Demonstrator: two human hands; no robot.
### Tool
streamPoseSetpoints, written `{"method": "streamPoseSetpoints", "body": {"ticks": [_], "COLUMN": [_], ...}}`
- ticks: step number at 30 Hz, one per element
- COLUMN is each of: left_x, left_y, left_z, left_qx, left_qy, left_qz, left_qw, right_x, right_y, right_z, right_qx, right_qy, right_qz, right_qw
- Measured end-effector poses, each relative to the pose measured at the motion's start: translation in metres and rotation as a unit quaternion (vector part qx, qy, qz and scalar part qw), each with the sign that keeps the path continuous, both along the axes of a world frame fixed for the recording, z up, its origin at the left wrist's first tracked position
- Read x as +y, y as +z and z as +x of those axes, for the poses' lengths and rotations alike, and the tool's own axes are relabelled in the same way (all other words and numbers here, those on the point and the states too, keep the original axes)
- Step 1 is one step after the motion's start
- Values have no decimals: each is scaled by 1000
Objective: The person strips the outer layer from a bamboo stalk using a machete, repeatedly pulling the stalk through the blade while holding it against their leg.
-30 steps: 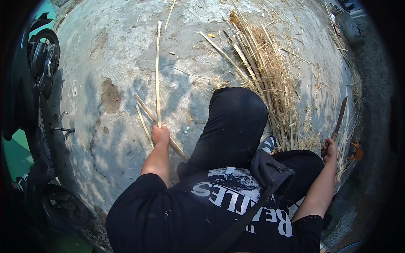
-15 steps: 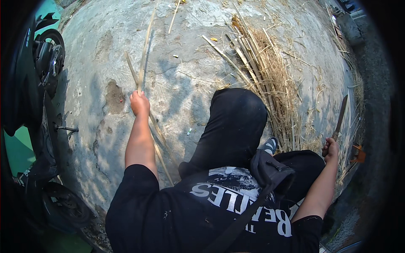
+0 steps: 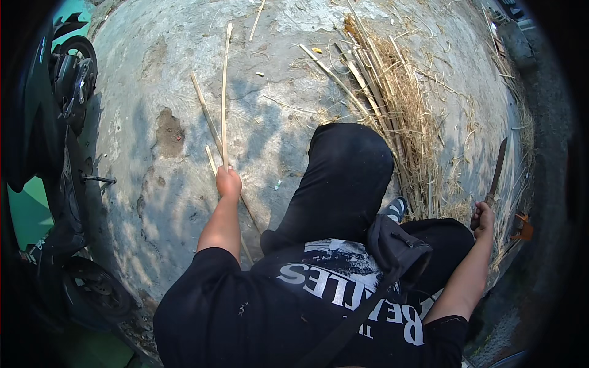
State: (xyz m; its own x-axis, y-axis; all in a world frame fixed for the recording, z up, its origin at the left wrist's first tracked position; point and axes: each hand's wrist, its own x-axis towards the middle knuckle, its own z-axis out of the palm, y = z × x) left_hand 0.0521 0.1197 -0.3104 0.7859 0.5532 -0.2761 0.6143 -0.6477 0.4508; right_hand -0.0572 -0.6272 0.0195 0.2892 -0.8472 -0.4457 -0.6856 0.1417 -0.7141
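Note:
My left hand [image 3: 229, 183] is closed round the near end of a pale, narrow bamboo strip [image 3: 225, 92], which points away from me. Two other strips lie close to that hand: a long slanting strip [image 3: 204, 103] crosses behind the held one, and a shorter-looking strip [image 3: 210, 158] passes partly hidden beneath my hand and forearm. Out to the right, my right hand [image 3: 483, 218] grips the handle of a long-bladed knife [image 3: 499, 164], its dark blade pointing away from me and up.
A heap of split bamboo and dry shavings [image 3: 405, 122] lies beyond my bent legs on the concrete ground [image 3: 276, 73]. At the left stands a dark motorcycle [image 3: 67, 178] with its stand out. An orange object [image 3: 523, 228] sits past my right hand.
My left hand has come nearer to me and slightly right, drawing the bamboo strip back with it. The knife and my right hand have barely moved.

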Motion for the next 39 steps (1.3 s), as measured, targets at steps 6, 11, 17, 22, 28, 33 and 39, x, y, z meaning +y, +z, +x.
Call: {"method": "streamPoseSetpoints", "body": {"ticks": [6,11,17,22,28,33,39], "left_x": [-39,-34,-35,-25,-28,-28,-18], "left_y": [-32,-31,-6,-2,-15,-14,-20], "left_z": [-126,-138,-100,-79,-87,-111,-129], "left_qx": [105,239,220,293,287,221,256], "left_qy": [18,28,44,31,-20,-44,-10], "left_qz": [-53,-58,10,-32,-7,-45,-25], "left_qw": [993,969,974,955,958,973,966], "right_x": [-15,-14,-10,-8,-2,-6,-6], "right_y": [-7,-9,-9,-11,-3,-7,-11], "right_z": [-6,-1,4,7,10,6,9], "right_qx": [39,49,69,82,92,71,60], "right_qy": [22,35,56,55,54,63,74], "right_qz": [3,0,-27,-26,7,-6,-13], "right_qw": [999,998,996,995,994,996,995]}}
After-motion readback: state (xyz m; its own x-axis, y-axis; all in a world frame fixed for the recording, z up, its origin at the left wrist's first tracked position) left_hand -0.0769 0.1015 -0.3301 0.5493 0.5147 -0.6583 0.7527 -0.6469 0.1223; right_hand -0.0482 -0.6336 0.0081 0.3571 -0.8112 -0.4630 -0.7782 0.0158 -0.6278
